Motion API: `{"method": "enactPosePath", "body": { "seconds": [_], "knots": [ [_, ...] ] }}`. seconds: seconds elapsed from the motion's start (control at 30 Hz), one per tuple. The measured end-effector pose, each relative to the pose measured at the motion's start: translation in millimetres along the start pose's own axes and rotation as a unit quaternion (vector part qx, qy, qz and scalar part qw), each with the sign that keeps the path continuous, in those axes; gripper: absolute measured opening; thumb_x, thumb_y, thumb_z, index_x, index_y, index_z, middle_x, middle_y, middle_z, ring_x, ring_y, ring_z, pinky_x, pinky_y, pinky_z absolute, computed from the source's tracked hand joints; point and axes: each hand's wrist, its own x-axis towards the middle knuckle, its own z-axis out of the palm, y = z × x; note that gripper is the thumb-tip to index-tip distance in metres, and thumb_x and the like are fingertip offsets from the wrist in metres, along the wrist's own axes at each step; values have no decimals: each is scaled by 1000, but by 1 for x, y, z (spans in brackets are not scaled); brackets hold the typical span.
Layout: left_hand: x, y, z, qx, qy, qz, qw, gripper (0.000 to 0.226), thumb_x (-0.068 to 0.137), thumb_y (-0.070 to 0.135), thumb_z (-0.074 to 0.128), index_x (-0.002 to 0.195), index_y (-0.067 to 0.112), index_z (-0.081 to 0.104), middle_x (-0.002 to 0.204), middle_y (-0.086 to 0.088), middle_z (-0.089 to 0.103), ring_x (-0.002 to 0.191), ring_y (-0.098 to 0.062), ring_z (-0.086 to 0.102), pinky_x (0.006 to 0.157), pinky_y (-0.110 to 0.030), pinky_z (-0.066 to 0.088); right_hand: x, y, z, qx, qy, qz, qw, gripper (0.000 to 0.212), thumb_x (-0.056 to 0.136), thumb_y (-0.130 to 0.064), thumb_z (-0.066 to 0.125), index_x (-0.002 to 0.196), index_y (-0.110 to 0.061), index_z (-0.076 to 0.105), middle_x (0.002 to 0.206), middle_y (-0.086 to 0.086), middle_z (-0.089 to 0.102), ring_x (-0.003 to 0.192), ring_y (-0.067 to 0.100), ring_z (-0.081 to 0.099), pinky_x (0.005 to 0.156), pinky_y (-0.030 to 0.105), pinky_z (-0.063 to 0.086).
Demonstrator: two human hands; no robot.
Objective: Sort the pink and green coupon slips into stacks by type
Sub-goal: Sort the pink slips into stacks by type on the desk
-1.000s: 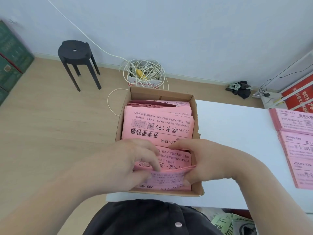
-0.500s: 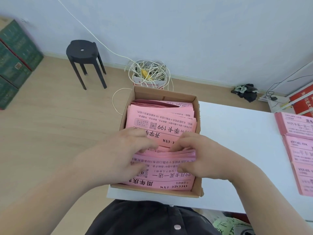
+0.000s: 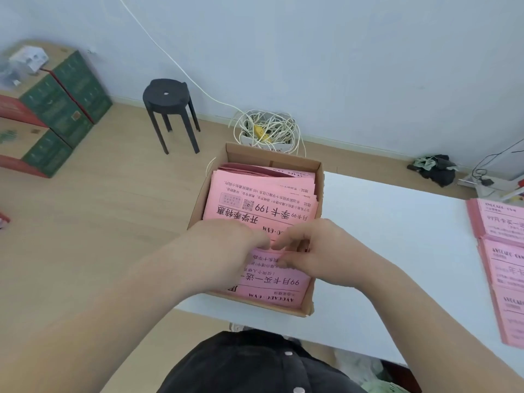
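A cardboard box (image 3: pixel 317 199) on the table's left end is full of pink coupon slips (image 3: pixel 263 202) with black print. Both hands reach into its near half. My left hand (image 3: pixel 226 251) and my right hand (image 3: pixel 314 248) have their fingers curled into the near pile of pink slips (image 3: pixel 272 285), fingertips almost meeting over its far edge. Three sorted stacks of pink slips (image 3: pixel 502 251) lie in a column at the table's right edge. No green slip lies on the table or in the box.
The white table (image 3: pixel 391 251) runs from the box to the sorted stacks. On the floor stand a black stool (image 3: pixel 170 109), green cartons (image 3: pixel 56 114), a tub of coiled white cable (image 3: pixel 266 131) and a dark bundle (image 3: pixel 433 168) by the wall.
Both hands moved from the near end of the box toward its middle, letting the lifted bundle of slips settle flat and digging into the pile's far edge. The view swung right.
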Motion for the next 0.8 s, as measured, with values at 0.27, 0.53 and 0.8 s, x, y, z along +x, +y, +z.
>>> {"method": "enactPosePath", "body": {
  "seconds": [0.27, 0.53, 0.8],
  "knots": [
    [4, 19, -41, -217, 178, -86, 956, 14, 99, 25, 61, 98, 39, 57, 78, 8, 68, 63, -6, 61, 58, -29, 52, -34, 26, -26, 307, 186, 5, 933, 34, 80, -30, 87, 110, -26, 70, 98, -6, 78, 91, 11, 73, 82, 32, 59],
    [44, 123, -18, -524, 188, -67, 828, 14, 96, 18, 68, 100, 29, 59, 94, 7, 77, 88, -16, 74, 81, -41, 58, -84, 73, -54, 442, 243, 12, 863, 17, 104, -10, 56, 120, -12, 64, 104, 7, 78, 99, 26, 74, 93, 50, 58],
    [99, 183, 21, -502, 232, 3, 833, 57, 87, 9, 76, 132, 37, 55, 112, 13, 71, 102, -6, 69, 90, -37, 57, -139, 153, -89, -75, 240, 42, 967, 15, 102, -23, 50, 105, -35, 58, 86, -11, 68, 76, 13, 61, 67, 32, 50]
  ]
}}
